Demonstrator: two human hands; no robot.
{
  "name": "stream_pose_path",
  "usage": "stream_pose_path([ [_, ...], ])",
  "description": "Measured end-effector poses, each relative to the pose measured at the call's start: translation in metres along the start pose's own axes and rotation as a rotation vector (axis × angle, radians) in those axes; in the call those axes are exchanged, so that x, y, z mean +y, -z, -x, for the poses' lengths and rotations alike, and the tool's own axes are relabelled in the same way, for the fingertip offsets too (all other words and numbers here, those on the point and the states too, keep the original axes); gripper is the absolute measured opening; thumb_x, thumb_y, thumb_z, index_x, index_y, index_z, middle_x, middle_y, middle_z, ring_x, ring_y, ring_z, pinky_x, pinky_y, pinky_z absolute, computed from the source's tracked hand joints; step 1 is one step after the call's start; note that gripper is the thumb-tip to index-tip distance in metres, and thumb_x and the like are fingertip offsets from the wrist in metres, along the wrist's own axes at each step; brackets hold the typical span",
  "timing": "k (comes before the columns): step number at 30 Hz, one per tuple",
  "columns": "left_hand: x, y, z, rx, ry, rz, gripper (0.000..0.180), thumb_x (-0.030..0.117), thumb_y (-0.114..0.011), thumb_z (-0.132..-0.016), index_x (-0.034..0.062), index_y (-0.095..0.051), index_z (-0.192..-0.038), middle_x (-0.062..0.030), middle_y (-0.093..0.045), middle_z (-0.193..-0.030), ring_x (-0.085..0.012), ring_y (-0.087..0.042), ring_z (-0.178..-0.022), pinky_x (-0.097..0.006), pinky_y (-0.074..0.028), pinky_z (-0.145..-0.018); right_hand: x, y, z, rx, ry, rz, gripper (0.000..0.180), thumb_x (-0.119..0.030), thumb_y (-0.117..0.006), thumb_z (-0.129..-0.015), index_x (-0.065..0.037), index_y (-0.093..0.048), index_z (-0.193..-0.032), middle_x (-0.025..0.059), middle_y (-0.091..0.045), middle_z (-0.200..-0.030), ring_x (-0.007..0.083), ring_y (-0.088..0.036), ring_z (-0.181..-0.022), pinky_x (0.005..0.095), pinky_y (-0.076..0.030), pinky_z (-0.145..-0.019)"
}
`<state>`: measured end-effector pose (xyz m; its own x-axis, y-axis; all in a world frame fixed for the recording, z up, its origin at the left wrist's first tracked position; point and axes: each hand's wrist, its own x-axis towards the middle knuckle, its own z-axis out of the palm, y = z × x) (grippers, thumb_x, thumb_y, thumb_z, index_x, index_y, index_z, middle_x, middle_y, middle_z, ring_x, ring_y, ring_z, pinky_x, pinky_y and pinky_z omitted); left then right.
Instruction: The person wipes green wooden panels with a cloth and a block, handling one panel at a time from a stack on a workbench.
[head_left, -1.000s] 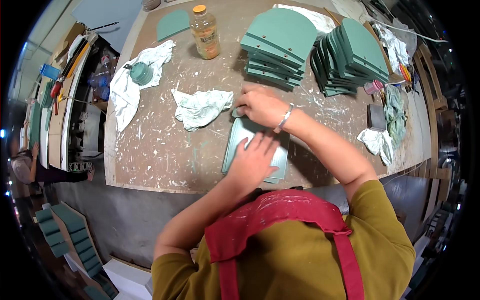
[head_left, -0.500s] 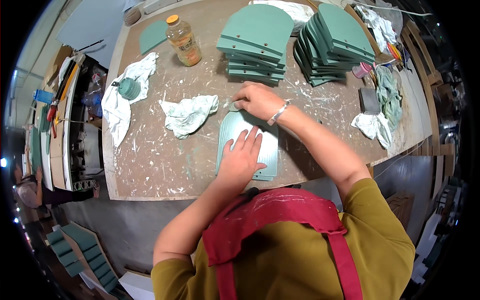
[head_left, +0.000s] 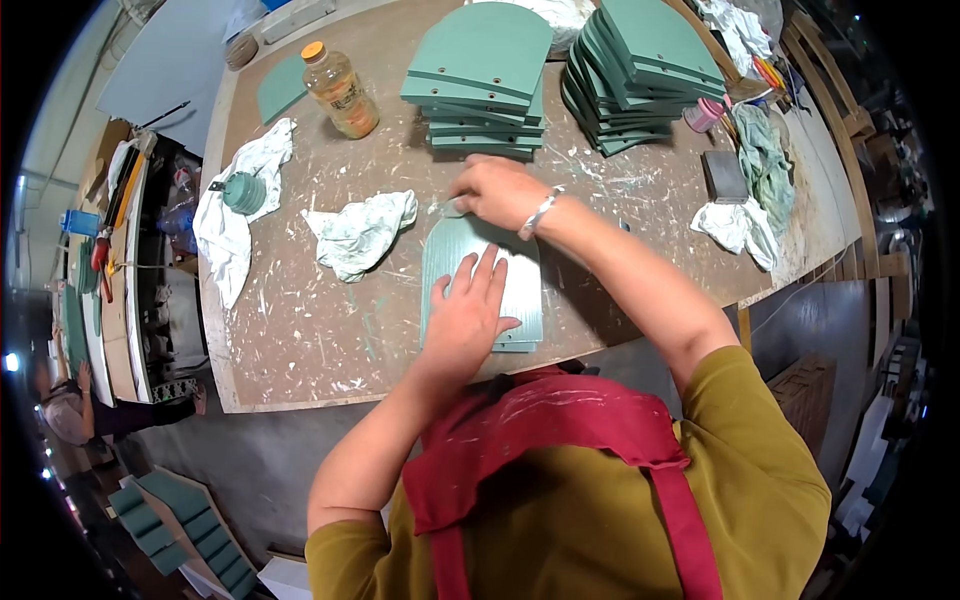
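Observation:
A green board (head_left: 520, 305) with a rounded far end lies flat before me, with at least one more board under it; light glares off its face. My left hand (head_left: 466, 320) rests on it, palm down and fingers spread. At the curved far edge, my right hand (head_left: 503, 193) is closed round a small, thin greyish piece (head_left: 453, 208), whose kind I cannot make out. Part of that piece is hidden by the fingers. Left of the board sits a crumpled white cloth (head_left: 362, 235), apart from both hands.
Two stacks of similar boards, one nearer (head_left: 480, 50) and one to the right (head_left: 660, 45), stand at the back. A bottle with an orange cap (head_left: 343, 95), a green jar on a cloth (head_left: 243, 193), and a dark block (head_left: 724, 177) are also on the table.
The whole view has shifted a little, so the table's things appear further left. My right hand stays at the board's curved edge with the greyish piece; my left hand still lies flat.

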<state>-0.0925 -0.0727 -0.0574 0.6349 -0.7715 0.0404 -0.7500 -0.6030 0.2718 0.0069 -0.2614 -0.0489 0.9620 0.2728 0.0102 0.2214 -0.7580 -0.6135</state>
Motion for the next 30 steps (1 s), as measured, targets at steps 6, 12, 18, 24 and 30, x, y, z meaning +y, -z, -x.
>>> stream_pose_path([
  [6, 0.002, 0.003, -0.001, 0.007, -0.008, -0.003, 0.074, 0.038, -0.071, -0.083, 0.0011, -0.045, -0.141, -0.0133, -0.038, -0.152, -0.0306, -0.041, -0.134, -0.047, -0.036, -0.104, 0.034, 0.015, 0.071, 0.159, -0.214, -0.101, 0.024, -0.019, -0.068, -0.088, -0.004, -0.073, -0.106, 0.0153, -0.063, -0.102, 0.0333, -0.063, -0.096, 0.0389, -0.049, -0.087],
  [12, 0.001, 0.001, 0.001, -0.004, 0.005, -0.018, 0.074, 0.037, -0.072, -0.083, 0.0007, -0.045, -0.141, -0.0131, -0.037, -0.153, -0.0310, -0.040, -0.134, -0.047, -0.036, -0.104, 0.019, 0.022, 0.104, 0.215, -0.350, -0.167, 0.025, -0.018, -0.067, -0.089, -0.002, -0.072, -0.108, 0.0157, -0.065, -0.104, 0.0339, -0.063, -0.097, 0.0384, -0.049, -0.087],
  [18, 0.003, 0.005, -0.003, -0.038, -0.004, -0.021, 0.075, 0.038, -0.071, -0.083, 0.0004, -0.044, -0.142, -0.0132, -0.037, -0.153, -0.0319, -0.040, -0.135, -0.047, -0.036, -0.105, 0.025, 0.004, 0.092, 0.340, -0.177, -0.156, 0.023, -0.017, -0.067, -0.089, 0.001, -0.070, -0.104, 0.0167, -0.063, -0.102, 0.0352, -0.062, -0.094, 0.0397, -0.049, -0.086],
  [24, 0.002, 0.001, 0.000, -0.043, 0.013, -0.046, 0.076, 0.039, -0.071, -0.083, 0.0020, -0.043, -0.143, -0.0120, -0.037, -0.154, -0.0318, -0.039, -0.136, -0.047, -0.036, -0.105, 0.020, -0.004, 0.147, 0.322, -0.198, -0.181, 0.025, -0.014, -0.067, -0.090, -0.002, -0.069, -0.112, 0.0147, -0.059, -0.096, 0.0312, -0.060, -0.088, 0.0376, -0.047, -0.081],
  [30, 0.003, 0.000, -0.003, -0.037, 0.002, -0.078, 0.077, 0.040, -0.073, -0.082, 0.0037, -0.044, -0.143, -0.0105, -0.037, -0.154, -0.0313, -0.039, -0.136, -0.046, -0.037, -0.105, 0.024, -0.014, 0.128, 0.466, -0.146, -0.235, 0.022, -0.013, -0.066, -0.091, -0.002, -0.069, -0.109, 0.0136, -0.057, -0.097, 0.0302, -0.059, -0.087, 0.0360, -0.047, -0.079],
])
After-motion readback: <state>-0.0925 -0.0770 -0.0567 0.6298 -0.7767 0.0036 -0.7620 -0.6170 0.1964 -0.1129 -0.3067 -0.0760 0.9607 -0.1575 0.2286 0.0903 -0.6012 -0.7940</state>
